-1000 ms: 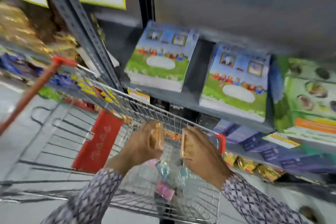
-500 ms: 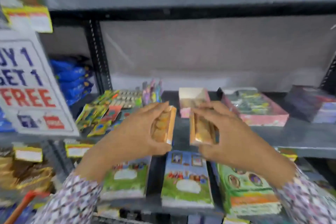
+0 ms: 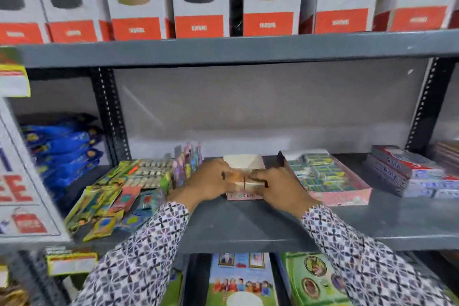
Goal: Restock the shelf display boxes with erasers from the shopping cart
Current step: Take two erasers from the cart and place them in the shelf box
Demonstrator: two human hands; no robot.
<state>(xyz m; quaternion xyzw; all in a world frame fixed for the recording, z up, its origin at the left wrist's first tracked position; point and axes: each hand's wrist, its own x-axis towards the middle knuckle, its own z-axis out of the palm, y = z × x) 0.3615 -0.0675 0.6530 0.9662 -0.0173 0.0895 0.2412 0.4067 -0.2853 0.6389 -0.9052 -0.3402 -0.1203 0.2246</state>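
While both hands meet over the shelf:
Left hand (image 3: 207,182): grip clenched on an orange-edged eraser pack (image 3: 233,177).
Right hand (image 3: 278,185): grip clenched on a second tan eraser pack (image 3: 254,182).
Packs: touching, above the small pink cardboard display box (image 3: 244,195).
Box: on the grey metal shelf (image 3: 248,226).

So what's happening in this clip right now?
A person is restocking a store shelf. The left hand and right hand each hold an orange eraser pack, pressed side by side over the small pink eraser display box on the grey shelf. A fuller pink tray of erasers sits just right of it. The packs are not yet released.
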